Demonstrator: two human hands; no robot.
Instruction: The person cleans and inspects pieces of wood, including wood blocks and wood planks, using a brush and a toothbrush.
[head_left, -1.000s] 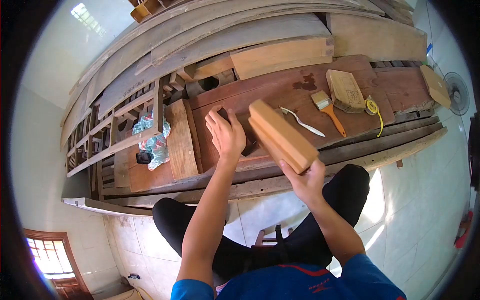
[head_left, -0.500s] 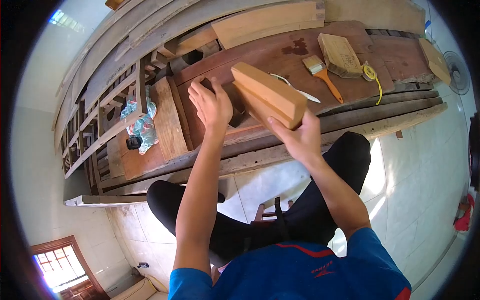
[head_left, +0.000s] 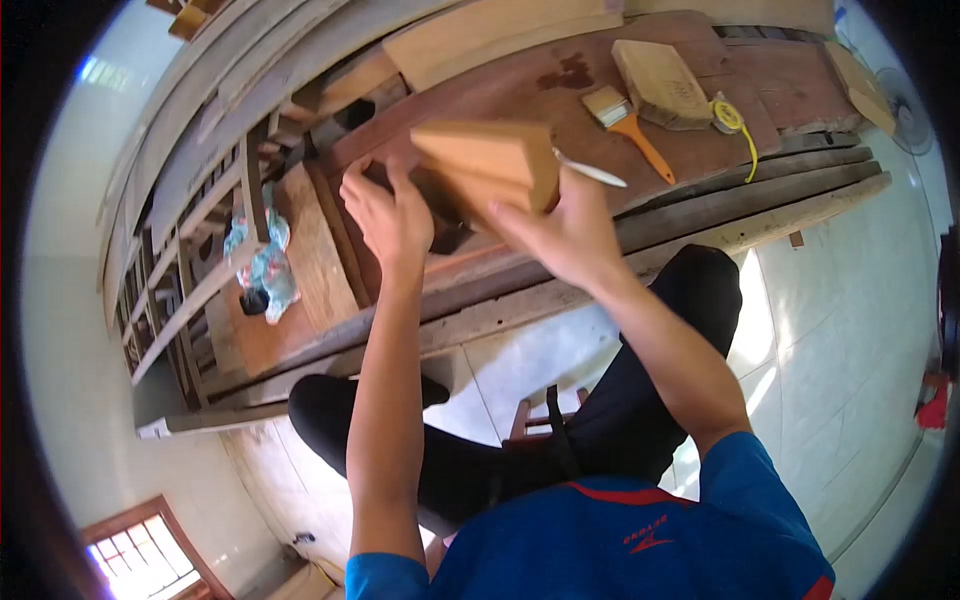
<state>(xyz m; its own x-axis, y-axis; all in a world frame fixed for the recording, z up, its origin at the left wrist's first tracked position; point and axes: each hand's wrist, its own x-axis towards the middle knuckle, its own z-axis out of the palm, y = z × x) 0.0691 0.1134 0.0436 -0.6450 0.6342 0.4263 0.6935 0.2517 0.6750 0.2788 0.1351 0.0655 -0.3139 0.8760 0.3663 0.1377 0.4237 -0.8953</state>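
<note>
A light-brown wooden piece [head_left: 480,150] with a stepped edge is raised above the reddish-brown board, tilted and slightly blurred. My right hand [head_left: 560,225] grips its right end, thumb on the near side. My left hand [head_left: 390,215] is just left of the piece, fingers bent and apart; a dark block [head_left: 440,205] lies behind and beside it, partly hidden. Whether my left fingers touch that block cannot be made out. Right of the wooden piece lies a white-handled tool [head_left: 595,174], its other end hidden.
A brush with an orange handle [head_left: 640,148], a wood block [head_left: 662,85] and a yellow tape measure [head_left: 728,116] lie at the right. A patterned cloth [head_left: 268,265] and a slatted wooden frame [head_left: 190,265] are at the left. Long planks edge the workbench.
The wooden piece has turned in my right hand and moved left, its end now nearer my left hand. My left hand has shifted slightly left. The whole view has shifted a little.
</note>
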